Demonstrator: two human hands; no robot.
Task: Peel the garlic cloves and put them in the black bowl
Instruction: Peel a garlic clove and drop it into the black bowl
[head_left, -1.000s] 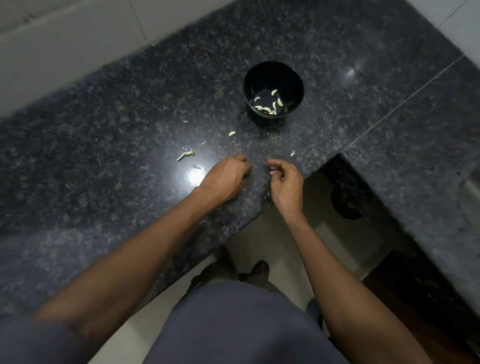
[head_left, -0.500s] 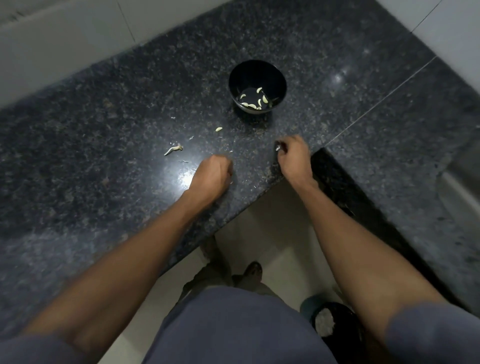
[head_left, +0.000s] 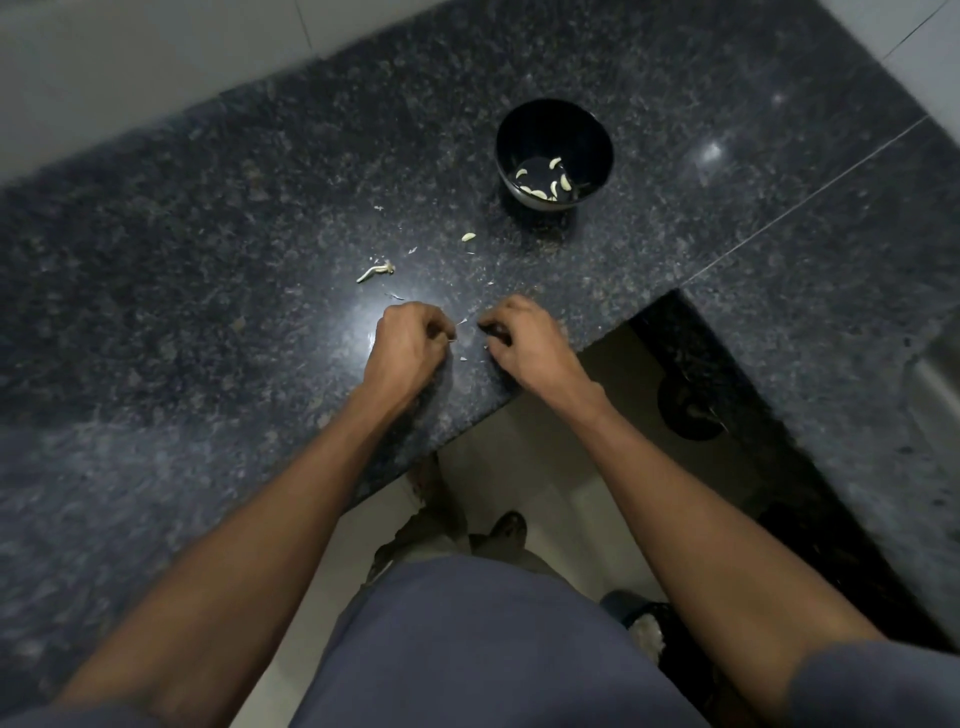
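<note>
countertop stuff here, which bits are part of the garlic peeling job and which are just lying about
Part of the job:
- black bowl holding peeled cloves
- loose clove on the counter near the bowl
- left hand and right hand, fingers curled; what they pinch is too small to tell

Just lying about:
- garlic stem scrap
- skin flakes
- granite countertop

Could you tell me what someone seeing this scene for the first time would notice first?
Probably the two hands, left hand and right hand, close together with curled fingers near the counter edge; what they hold is hidden. Next, the black bowl farther back, with pale peeled cloves at its bottom. Between them, skin scraps and one loose clove lie on the dark stone.
</note>
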